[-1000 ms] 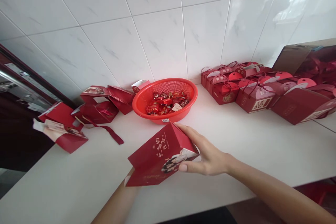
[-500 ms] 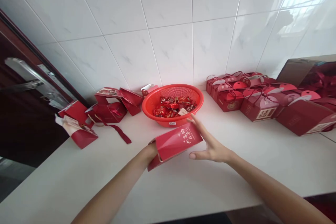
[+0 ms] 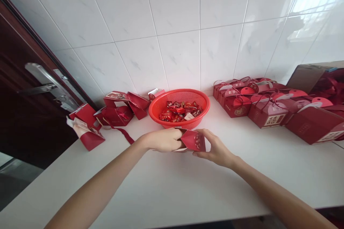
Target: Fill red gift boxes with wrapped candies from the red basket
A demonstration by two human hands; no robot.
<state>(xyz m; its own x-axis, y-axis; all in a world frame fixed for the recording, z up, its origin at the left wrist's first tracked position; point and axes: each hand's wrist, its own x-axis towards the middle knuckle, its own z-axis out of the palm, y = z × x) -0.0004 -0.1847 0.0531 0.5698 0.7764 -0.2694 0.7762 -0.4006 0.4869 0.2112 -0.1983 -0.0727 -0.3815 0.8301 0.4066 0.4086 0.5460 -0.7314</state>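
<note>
A red paper gift box (image 3: 194, 140) with pale lettering lies on its side between my hands, in front of a red plastic basket (image 3: 179, 126). My right hand (image 3: 216, 150) holds its right end, thumb below and fingers above. At the box's left end is my left hand (image 3: 165, 140), palm down, its fingers bent into the opening and closed on the box edge; the fingertips are hidden. The basket holds several wrapped sweets (image 3: 177, 109) and a small white card (image 3: 189, 116).
Several closed red gift boxes (image 3: 268, 112) stand in rows at right, beside a cardboard carton (image 3: 306, 77). More red boxes (image 3: 116, 112) and a dark red ribbon (image 3: 125, 134) lie at left, near a door handle (image 3: 51, 84). A tiled wall (image 3: 177, 61) backs the white table (image 3: 166, 189).
My left hand has come back out of the box, leaving its fingers at the opening. The box has turned and tilted. My right hand has closed on its end.
</note>
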